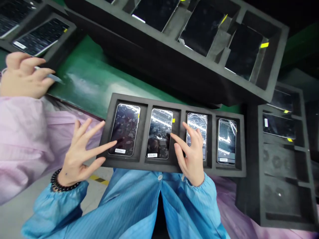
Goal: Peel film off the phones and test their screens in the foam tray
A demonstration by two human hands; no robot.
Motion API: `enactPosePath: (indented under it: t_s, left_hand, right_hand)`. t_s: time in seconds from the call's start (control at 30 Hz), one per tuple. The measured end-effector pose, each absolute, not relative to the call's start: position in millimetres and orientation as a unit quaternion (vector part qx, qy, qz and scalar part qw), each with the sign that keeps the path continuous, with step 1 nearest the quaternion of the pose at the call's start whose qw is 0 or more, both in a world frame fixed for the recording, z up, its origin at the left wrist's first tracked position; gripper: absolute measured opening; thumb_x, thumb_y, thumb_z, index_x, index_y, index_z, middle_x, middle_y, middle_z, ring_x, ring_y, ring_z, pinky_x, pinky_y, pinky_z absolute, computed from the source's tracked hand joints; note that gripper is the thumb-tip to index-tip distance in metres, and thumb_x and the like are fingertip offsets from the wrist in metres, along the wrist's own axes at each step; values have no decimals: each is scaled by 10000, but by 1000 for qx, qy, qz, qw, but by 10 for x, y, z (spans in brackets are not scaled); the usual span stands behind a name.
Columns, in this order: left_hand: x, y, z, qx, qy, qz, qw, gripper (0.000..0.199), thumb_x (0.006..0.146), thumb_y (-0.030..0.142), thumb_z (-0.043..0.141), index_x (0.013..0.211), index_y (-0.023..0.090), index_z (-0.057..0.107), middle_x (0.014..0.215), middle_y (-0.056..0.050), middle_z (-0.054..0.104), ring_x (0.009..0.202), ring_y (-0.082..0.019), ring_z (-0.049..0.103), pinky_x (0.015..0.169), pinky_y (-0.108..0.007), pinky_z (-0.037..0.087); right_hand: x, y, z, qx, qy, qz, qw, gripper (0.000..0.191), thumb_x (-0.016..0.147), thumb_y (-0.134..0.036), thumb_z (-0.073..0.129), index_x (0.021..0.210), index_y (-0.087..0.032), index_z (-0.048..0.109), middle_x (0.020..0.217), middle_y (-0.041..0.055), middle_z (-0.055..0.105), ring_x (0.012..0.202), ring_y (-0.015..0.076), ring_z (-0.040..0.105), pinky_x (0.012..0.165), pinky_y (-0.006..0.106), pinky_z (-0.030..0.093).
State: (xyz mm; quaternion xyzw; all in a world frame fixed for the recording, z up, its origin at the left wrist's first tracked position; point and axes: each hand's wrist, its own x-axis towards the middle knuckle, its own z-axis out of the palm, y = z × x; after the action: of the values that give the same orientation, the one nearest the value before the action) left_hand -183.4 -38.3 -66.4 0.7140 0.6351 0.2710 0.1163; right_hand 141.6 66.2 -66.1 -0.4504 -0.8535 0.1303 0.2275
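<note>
Grip empty and splayed, left hand (76,157) and right hand (193,157) reach over, perhaps touching, slick, fragile-looking phones (159,132) best held by their side edges.

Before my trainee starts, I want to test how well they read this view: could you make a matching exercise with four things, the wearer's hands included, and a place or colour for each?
Things
1. Left hand
2. Bracelet
3. Right hand
4. Co-worker's sleeve

Places and colours
A. pale pink
B. index fingertip at the right edge of the second phone from the left in the tray
C. index fingertip over the leftmost phone in that tray
D. around a wrist

Pairs: 1-C, 2-D, 3-B, 4-A
</note>
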Motion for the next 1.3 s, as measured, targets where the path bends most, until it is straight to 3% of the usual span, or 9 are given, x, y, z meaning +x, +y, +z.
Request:
enactPosePath:
  t_s: [0.17, 0.37, 0.5, 0.63, 0.83, 1.0, 1.3]
  left_hand:
    - [-1861, -476, -759, 701, 653, 238, 162, 327, 888, 441, 503, 1055, 425, 784, 1625, 109, 399, 1584, -323, 206, 1280, -639, 104]
    - [-1973, -320, -893, 787, 540, 259, 151, 411, 987, 430, 409, 1336, 465, 623, 1680, 85, 282, 1585, -324, 202, 1265, -674, 42]
    - [-2003, -78, -906, 778, 577, 223, 111, 540, 1025, 552, 278, 1538, 417, 381, 1722, 9, 175, 1596, -348, 136, 1246, -682, -4]
    - [-1839, 116, -808, 723, 629, 275, 74, 684, 991, 676, 127, 1562, 377, 355, 1724, -3, 173, 1598, -353, 102, 1254, -659, -36]
    - [-1584, 123, -825, 707, 642, 279, 100, 677, 1002, 655, 135, 1585, 360, 311, 1731, -22, 129, 1604, -343, 58, 1254, -657, -53]
    - [-1608, 78, -928, 684, 667, 269, 123, 680, 1007, 640, 160, 1597, 328, 291, 1727, -76, 131, 1604, -354, 41, 1245, -674, -49]
    - [-1604, 75, -904, 688, 666, 270, 105, 644, 1016, 618, 161, 1568, 350, 358, 1723, -71, 145, 1602, -359, 46, 1233, -689, -61]
  right_hand:
    - [1443, 670, -636, -403, -882, 128, 208, 249, 976, -222, 563, 1160, -275, 724, 1546, 87, 497, 1377, 284, 507, 1218, 636, 311]
    - [1394, 728, -614, -300, -929, 137, 166, 218, 983, -309, 564, 1095, -301, 751, 1517, 62, 553, 1323, 253, 544, 1228, 608, 296]
    - [1317, 854, -542, -372, -917, 113, 89, 346, 1036, -359, 480, 1284, -219, 675, 1580, 151, 474, 1408, 311, 477, 1226, 642, 276]
    - [1247, 931, -320, -436, -891, 63, 105, 451, 1054, -363, 428, 1438, -148, 529, 1612, 204, 400, 1456, 326, 428, 1230, 612, 291]
    - [1138, 923, -419, -462, -863, 48, 199, 394, 1050, -304, 426, 1395, -167, 556, 1504, 166, 532, 1402, 275, 488, 1238, 534, 312]
    - [1105, 954, -657, -465, -875, 35, 131, 386, 1049, -353, 444, 1385, -227, 586, 1587, 156, 446, 1434, 306, 444, 1233, 621, 272]
    - [1102, 958, -626, -435, -892, 50, 116, 387, 1056, -366, 433, 1390, -248, 589, 1597, 163, 428, 1433, 297, 443, 1229, 642, 266]
